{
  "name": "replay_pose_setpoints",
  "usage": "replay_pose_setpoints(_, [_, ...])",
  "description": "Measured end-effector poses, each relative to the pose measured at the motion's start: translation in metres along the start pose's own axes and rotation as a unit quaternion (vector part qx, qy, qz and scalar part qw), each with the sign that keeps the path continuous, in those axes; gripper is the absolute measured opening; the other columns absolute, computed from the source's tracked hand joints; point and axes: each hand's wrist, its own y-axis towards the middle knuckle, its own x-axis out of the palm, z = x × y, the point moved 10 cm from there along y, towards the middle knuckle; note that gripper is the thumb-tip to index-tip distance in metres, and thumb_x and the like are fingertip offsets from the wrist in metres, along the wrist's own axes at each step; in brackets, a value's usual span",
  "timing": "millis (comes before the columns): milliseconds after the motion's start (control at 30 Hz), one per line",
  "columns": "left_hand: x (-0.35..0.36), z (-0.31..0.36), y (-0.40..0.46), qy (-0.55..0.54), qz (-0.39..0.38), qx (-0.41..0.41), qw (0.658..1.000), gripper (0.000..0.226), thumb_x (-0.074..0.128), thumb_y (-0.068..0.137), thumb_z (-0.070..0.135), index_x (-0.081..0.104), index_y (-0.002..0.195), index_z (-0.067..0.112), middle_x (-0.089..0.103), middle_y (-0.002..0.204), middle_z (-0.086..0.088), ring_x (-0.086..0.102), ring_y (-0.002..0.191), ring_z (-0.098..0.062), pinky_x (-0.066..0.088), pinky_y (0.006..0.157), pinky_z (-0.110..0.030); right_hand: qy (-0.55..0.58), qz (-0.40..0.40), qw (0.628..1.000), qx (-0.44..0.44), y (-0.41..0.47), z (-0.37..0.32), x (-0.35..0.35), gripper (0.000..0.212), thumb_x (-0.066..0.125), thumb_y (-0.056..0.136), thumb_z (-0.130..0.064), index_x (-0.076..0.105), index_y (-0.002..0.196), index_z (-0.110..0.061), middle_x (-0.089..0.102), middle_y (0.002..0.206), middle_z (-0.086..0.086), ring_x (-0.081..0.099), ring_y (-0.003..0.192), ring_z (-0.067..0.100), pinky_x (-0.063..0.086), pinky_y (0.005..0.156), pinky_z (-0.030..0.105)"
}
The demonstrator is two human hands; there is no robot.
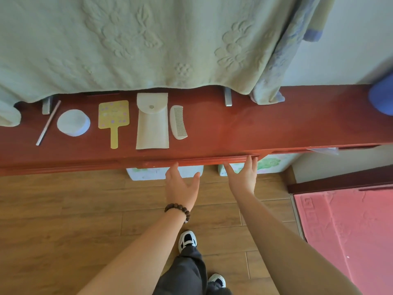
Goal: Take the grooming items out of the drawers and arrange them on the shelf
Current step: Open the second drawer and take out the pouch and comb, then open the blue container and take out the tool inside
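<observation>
A pale green embossed towel [131, 41] hangs over the back of the red wooden shelf [265, 124], its lower hem just behind the row of items, and a second blue-patterned cloth [282, 67] droops beside it on the right; two metal brackets [228, 96] poke out under the hem. On the shelf, left to right, lie a thin stick [48, 123] set at a slant, a round white puff [73, 122], a yellow hand mirror [114, 120] with pale dots and its handle toward me, a white snap-flap pouch [152, 121] lying closed so I cannot tell what is inside, and a white comb [178, 122] just beside the pouch. A blue object [382, 95] sits at the far right end, cut off by the edge. My left hand [180, 186], with a brown bead bracelet [178, 210] at the wrist, and my right hand [244, 177] are both spread, fingers apart, holding nothing, fingertips at the drawer front [202, 160] under the shelf's lip; whether the drawer is fully closed I cannot tell. Below it, pale boxes [146, 174] with faint green print stand on the wood floor [63, 220]; the print is too blurred to read. A pink mat [344, 231] lies to my right.
</observation>
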Motion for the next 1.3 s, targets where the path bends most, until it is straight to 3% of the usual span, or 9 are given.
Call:
replay_pose_setpoints(167, [0.010,0.075,-0.024,0.060,-0.021,0.144,0.987,0.067,0.062,0.086,0.041,0.038,0.140,0.010,0.046,0.140,-0.008,0.041,0.131,-0.025,0.038,0.104,-0.041,-0.006,0.035,0.999,-0.022,-0.016,0.002,-0.069,0.071,0.059,0.090,-0.042,0.027,0.147,-0.017,0.010,0.160,0.004,0.013,0.146,0.020,0.020,0.114,0.035])
replay_pose_setpoints(333, [0.054,0.183,-0.046,0.103,-0.075,0.297,0.946,0.069,0.057,0.087,0.046,0.036,0.142,0.010,0.043,0.144,-0.010,0.036,0.136,-0.026,0.035,0.109,-0.046,0.004,0.127,0.992,0.001,-0.015,0.019,-0.170,0.065,0.058,0.091,-0.037,0.030,0.146,-0.016,0.014,0.158,0.006,0.017,0.145,0.023,0.026,0.112,0.037])
replay_pose_setpoints(467, [0.098,0.255,-0.067,0.092,-0.107,0.363,0.921,0.071,0.057,0.087,0.047,0.034,0.143,0.009,0.040,0.146,-0.013,0.032,0.138,-0.027,0.032,0.109,-0.046,0.031,0.198,0.979,0.031,-0.007,0.042,-0.249,0.060,0.059,0.090,-0.032,0.034,0.143,-0.017,0.018,0.157,0.006,0.024,0.142,0.026,0.032,0.108,0.039])
replay_pose_setpoints(667, [0.176,0.335,-0.093,0.109,-0.135,0.412,0.895,0.070,0.056,0.086,0.049,0.037,0.141,0.011,0.040,0.146,-0.015,0.030,0.138,-0.028,0.033,0.109,-0.049,0.060,0.269,0.960,0.050,0.028,0.078,-0.340,0.056,0.058,0.091,-0.024,0.035,0.142,-0.017,0.018,0.156,0.006,0.028,0.140,0.025,0.033,0.104,0.035])
replay_pose_setpoints(767, [0.217,0.376,-0.096,0.108,-0.129,0.423,0.891,0.069,0.058,0.085,0.048,0.038,0.140,0.011,0.041,0.144,-0.016,0.031,0.137,-0.029,0.035,0.107,-0.049,0.080,0.274,0.957,0.044,0.071,0.092,-0.374,0.060,0.059,0.089,-0.024,0.034,0.143,-0.017,0.018,0.156,0.006,0.032,0.139,0.026,0.035,0.109,0.039])
replay_pose_setpoints(867, [0.257,0.423,-0.094,0.095,-0.111,0.427,0.892,0.068,0.062,0.084,0.045,0.042,0.138,0.010,0.044,0.142,-0.017,0.034,0.136,-0.030,0.036,0.105,-0.049,0.087,0.273,0.958,0.012,0.124,0.095,-0.409,0.061,0.063,0.088,-0.026,0.038,0.142,-0.016,0.025,0.152,0.009,0.034,0.137,0.026,0.031,0.106,0.032])
replay_pose_setpoints(967, [0.296,0.471,-0.089,0.091,-0.102,0.421,0.897,0.066,0.062,0.083,0.044,0.044,0.136,0.009,0.047,0.139,-0.016,0.039,0.132,-0.031,0.038,0.104,-0.050,0.085,0.250,0.964,-0.023,0.180,0.089,-0.442,0.067,0.068,0.085,-0.032,0.037,0.142,-0.016,0.034,0.146,0.012,0.045,0.127,0.029,0.035,0.102,0.031])
replay_pose_setpoints(1200, [0.353,0.541,-0.075,0.096,-0.099,0.401,0.906,0.063,0.061,0.086,0.043,0.043,0.136,0.009,0.041,0.142,-0.013,0.035,0.134,-0.029,0.037,0.106,-0.045,0.090,0.182,0.975,-0.095,0.276,0.062,-0.484,0.083,0.072,0.081,-0.039,0.027,0.147,-0.015,0.030,0.148,0.006,0.034,0.135,0.020,0.034,0.105,0.029])
replay_pose_setpoints(1300, [0.369,0.568,-0.071,0.093,-0.104,0.414,0.899,0.057,0.065,0.085,0.035,0.045,0.132,0.011,0.046,0.135,-0.010,0.043,0.126,-0.029,0.040,0.099,-0.041,0.098,0.158,0.976,-0.113,0.299,0.056,-0.481,0.091,0.072,0.079,-0.046,0.023,0.149,-0.015,0.025,0.152,0.006,0.028,0.140,0.021,0.033,0.111,0.034])
